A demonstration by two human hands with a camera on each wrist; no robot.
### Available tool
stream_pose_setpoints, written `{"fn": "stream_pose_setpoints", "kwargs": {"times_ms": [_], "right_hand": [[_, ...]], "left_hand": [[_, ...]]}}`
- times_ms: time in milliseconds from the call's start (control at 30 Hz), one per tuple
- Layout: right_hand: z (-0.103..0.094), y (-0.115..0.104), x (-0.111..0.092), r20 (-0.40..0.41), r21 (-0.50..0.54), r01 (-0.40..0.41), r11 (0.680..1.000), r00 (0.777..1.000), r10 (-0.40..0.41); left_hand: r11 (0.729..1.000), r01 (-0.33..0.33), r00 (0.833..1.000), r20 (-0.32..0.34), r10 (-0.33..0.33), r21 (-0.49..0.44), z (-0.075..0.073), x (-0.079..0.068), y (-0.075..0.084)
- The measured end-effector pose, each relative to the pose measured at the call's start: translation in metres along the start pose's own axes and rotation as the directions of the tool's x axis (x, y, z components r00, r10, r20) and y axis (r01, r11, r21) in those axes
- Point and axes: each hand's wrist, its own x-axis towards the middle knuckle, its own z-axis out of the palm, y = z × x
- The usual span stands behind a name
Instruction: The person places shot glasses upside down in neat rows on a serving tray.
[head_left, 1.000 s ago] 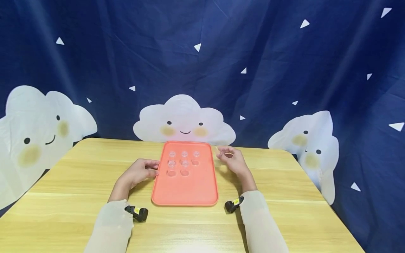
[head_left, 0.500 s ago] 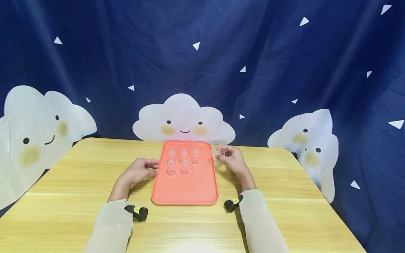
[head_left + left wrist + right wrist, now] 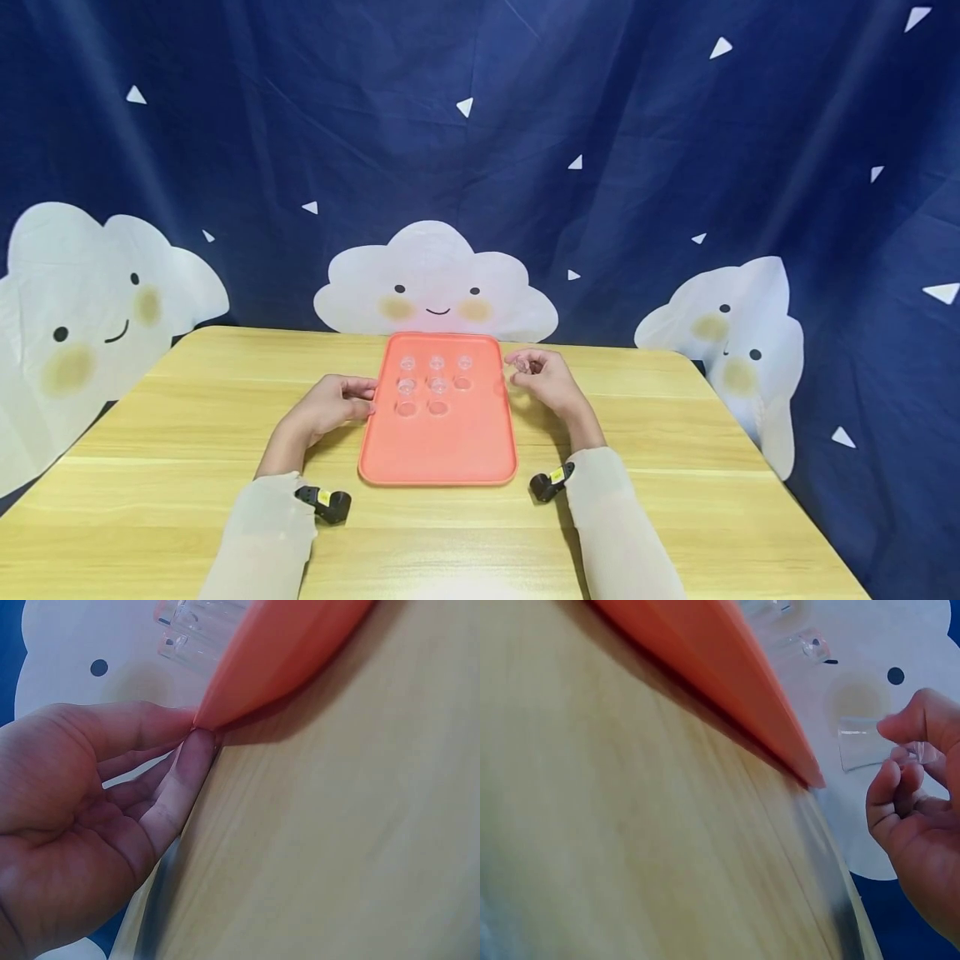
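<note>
An orange-red tray (image 3: 442, 454) lies on the table. My left hand (image 3: 328, 407) is at its left edge, thumb and index finger resting against the rim; the left wrist view has these fingertips at the tray's edge. Just off the right edge, my right hand (image 3: 551, 382) holds a small clear cup (image 3: 864, 741) between thumb and curled fingers. In the right wrist view, its wide end points away from the palm. Several clear cups (image 3: 437, 387) stand in two rows on the tray's far half, apparently upside down.
The wooden table (image 3: 652, 517) runs to a dark blue curtain (image 3: 637, 150) printed with smiling clouds. Each sleeve carries a small black wrist camera (image 3: 551, 482). Tray surface shows in front of the cups.
My right hand has brought the cup slightly left, to the tray's right edge, and its wide end has tipped downward. My left hand has stayed at the left rim. Standing cups are unchanged.
</note>
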Motion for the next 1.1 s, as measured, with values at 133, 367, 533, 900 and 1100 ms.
{"fn": "stream_pose_setpoints", "kwargs": {"times_ms": [133, 367, 533, 900, 1100], "right_hand": [[0.002, 0.015, 0.008, 0.026, -0.045, 0.018, 0.999, 1.0, -0.017], [0.007, 0.019, 0.014, 0.115, -0.103, 0.044, 0.994, 0.993, -0.032], [0.012, 0.015, 0.015, 0.21, -0.13, 0.062, 0.99, 0.977, -0.034], [0.028, 0.007, 0.017, 0.342, -0.18, 0.091, 0.98, 0.939, -0.025], [0.036, 0.003, 0.017, 0.357, -0.234, 0.105, 0.967, 0.934, -0.015]], "left_hand": [[1.0, -0.003, 1.0, 0.005, 0.003, 0.0, 0.0, -0.001, 0.001], [1.0, 0.002, 1.0, 0.007, -0.002, -0.007, 0.0, 0.0, 0.001], [1.0, 0.011, 1.0, 0.006, -0.011, -0.011, 0.0, 0.0, 0.001], [1.0, 0.011, 1.0, 0.009, -0.011, -0.012, 0.001, -0.004, 0.003], [1.0, 0.0, 1.0, 0.01, 0.0, -0.009, 0.001, -0.002, 0.001]]}}
